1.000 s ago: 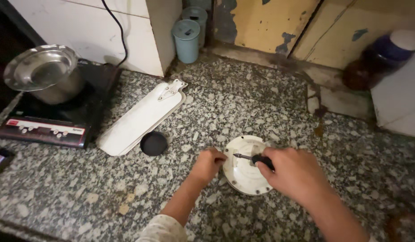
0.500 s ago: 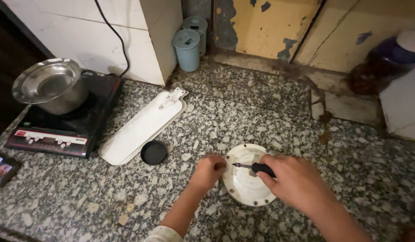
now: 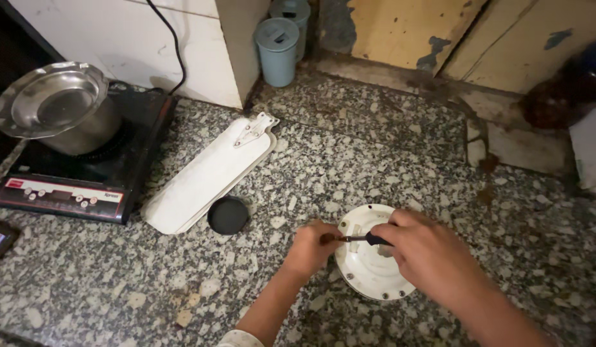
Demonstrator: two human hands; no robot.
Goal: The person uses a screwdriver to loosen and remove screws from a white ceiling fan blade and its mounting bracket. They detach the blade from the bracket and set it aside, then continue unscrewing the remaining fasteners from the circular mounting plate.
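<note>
Screwdriver (image 3: 365, 239) gripped in closed right hand (image 3: 433, 257) over white round cover (image 3: 375, 270), left hand (image 3: 311, 247) pinching its tip; black lid (image 3: 228, 215) nearby.

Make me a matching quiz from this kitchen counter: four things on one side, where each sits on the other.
1. screwdriver
2. steel pot
3. black round lid
4. blue canisters

A. on the induction cooktop
B. in the corner by the wall
C. in the right hand, over the white round cover
D. on the granite beside the white fan blades

Pairs: 1-C, 2-A, 3-D, 4-B
</note>
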